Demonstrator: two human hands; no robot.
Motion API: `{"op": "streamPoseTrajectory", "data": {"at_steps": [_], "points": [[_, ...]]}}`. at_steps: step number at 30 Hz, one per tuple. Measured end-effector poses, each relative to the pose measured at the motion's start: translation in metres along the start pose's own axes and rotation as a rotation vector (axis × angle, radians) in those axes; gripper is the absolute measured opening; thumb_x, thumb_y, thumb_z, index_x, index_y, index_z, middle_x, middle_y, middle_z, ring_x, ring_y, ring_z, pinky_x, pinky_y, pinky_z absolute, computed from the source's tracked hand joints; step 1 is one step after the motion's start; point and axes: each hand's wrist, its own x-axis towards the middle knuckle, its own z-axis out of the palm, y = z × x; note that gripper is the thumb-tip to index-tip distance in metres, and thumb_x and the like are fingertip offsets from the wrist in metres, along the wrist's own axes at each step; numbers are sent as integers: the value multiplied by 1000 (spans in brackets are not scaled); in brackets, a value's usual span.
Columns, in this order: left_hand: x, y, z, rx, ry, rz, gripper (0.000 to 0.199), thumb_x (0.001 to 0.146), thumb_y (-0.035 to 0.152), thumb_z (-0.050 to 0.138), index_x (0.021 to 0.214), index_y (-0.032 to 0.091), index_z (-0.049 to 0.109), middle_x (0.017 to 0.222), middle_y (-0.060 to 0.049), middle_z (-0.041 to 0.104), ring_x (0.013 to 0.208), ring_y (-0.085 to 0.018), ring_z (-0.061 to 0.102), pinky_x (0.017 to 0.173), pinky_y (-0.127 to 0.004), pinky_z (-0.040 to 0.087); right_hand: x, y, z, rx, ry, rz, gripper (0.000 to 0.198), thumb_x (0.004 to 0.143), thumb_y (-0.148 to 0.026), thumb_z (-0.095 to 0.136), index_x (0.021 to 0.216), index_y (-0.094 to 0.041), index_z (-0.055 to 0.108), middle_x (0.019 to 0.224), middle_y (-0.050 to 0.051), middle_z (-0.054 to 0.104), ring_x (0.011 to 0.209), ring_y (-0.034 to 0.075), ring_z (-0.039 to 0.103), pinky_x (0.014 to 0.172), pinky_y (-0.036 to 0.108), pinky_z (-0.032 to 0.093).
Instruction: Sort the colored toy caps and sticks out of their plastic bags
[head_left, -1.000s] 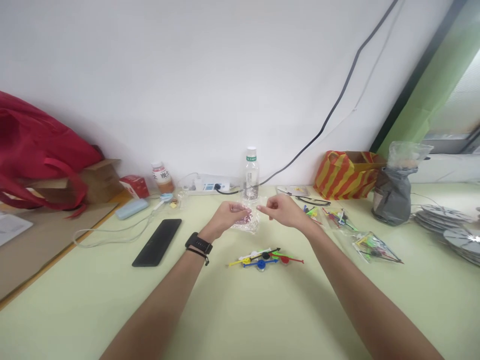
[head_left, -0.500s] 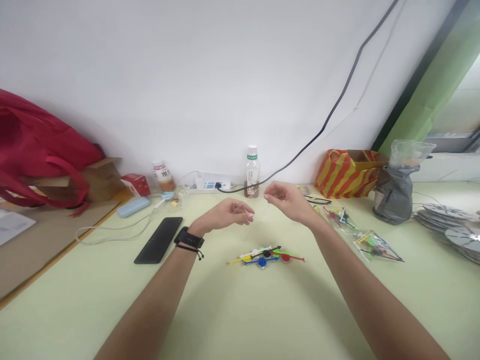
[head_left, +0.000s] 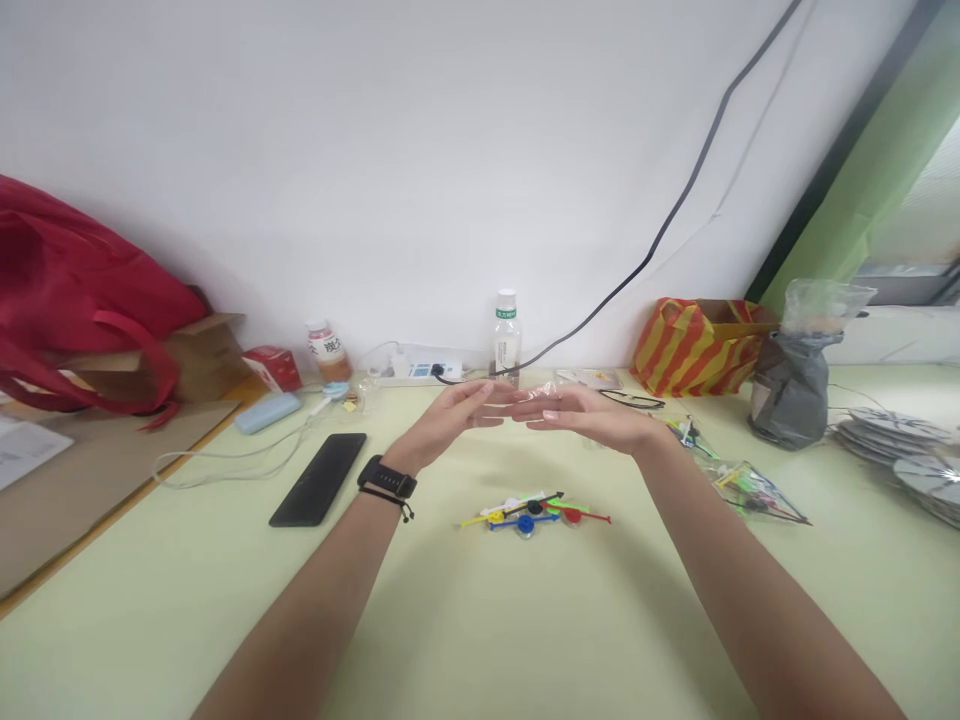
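My left hand (head_left: 459, 416), with a black watch on its wrist, is raised over the table with fingers stretched out and apart. Its fingertips meet or overlap those of my right hand (head_left: 589, 418). A crinkled piece of clear plastic (head_left: 543, 390) shows at my right hand's fingers, seemingly held there; its full shape is hidden. Below both hands, a small pile of coloured plastic spinner arrows (head_left: 528, 510) lies on the table, in yellow, white, black, blue, green and red. Neither hand touches the pile.
A black phone (head_left: 318, 480) lies to the left. A bottle (head_left: 507, 335) and a power strip (head_left: 420, 366) stand by the wall. On the right are bagged arrows (head_left: 757, 492), glasses (head_left: 631, 400), a striped bag (head_left: 694, 345), a grey bag (head_left: 791, 390) and stacked discs (head_left: 892, 435).
My hands have come together, their fingers changing from curled to stretched out. Crinkled clear plastic now shows at the right fingers. The pile of arrows has stayed put.
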Motion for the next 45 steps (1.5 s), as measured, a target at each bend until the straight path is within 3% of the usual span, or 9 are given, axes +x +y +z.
{"op": "streamPoseTrajectory", "data": {"at_steps": [5, 8, 14, 22, 26, 33, 38, 42, 45], "points": [[-1, 0, 5, -156, -150, -80, 55, 99, 63, 50, 129, 21, 68, 145, -14, 59, 137, -37, 51, 113, -54, 40, -4, 7, -6, 124, -181, 9, 54, 95, -47, 67, 144, -27, 57, 158, 10, 45, 145, 28, 43, 121, 52, 32], [-1, 0, 6, -222, -176, -127, 64, 98, 70, 44, 130, 20, 68, 145, -14, 59, 139, -39, 49, 115, -55, 36, -2, 9, -5, 201, -236, 21, 55, 96, -50, 66, 144, -26, 58, 159, 11, 43, 145, 29, 43, 121, 52, 31], [-4, 4, 11, -249, -213, -183, 75, 94, 77, 40, 132, 18, 67, 145, -16, 59, 137, -38, 51, 115, -52, 36, 3, 9, 7, 281, -243, 22, 58, 92, -59, 65, 139, -25, 62, 159, 10, 43, 146, 30, 41, 120, 49, 33], [-6, 10, 10, -245, -270, -217, 89, 89, 85, 34, 139, 17, 62, 145, -16, 58, 140, -39, 47, 115, -53, 35, 5, 2, 17, 313, -221, 69, 79, 86, -80, 50, 135, -20, 63, 159, 12, 42, 147, 33, 39, 118, 46, 34], [-7, 11, 11, -254, -271, -206, 91, 89, 86, 31, 141, 17, 60, 147, -17, 57, 141, -40, 46, 114, -53, 35, 5, 1, 19, 332, -230, 77, 86, 86, -85, 40, 141, -21, 59, 157, 12, 47, 148, 32, 38, 119, 46, 32], [-9, 13, 11, -257, -299, -182, 94, 87, 88, 29, 140, 19, 61, 145, -15, 59, 141, -38, 46, 114, -51, 36, 5, 3, 18, 384, -254, 51, 95, 81, -89, 42, 146, -21, 53, 152, 16, 51, 146, 33, 41, 116, 47, 32], [-11, 18, 11, -220, -293, -207, 92, 86, 88, 31, 141, 21, 60, 145, -13, 59, 141, -38, 46, 114, -50, 36, 3, 6, 18, 354, -223, 107, 96, 82, -91, 30, 138, -20, 60, 147, 16, 57, 144, 32, 43, 116, 46, 33], [-7, 18, 2, -212, -190, -144, 85, 89, 84, 35, 137, 20, 63, 144, -14, 60, 137, -38, 51, 111, -50, 40, 3, 5, 14, 365, -209, 85, 90, 85, -88, 31, 136, -22, 62, 149, 13, 56, 146, 30, 42, 118, 45, 31], [0, 13, -9, -85, 86, -29, 78, 92, 80, 37, 136, 21, 62, 147, -14, 57, 136, -35, 52, 110, -46, 42, 6, 6, 7, 401, -98, 130, 83, 91, -83, 26, 138, -23, 61, 148, 11, 56, 144, 28, 45, 117, 46, 33]]}}
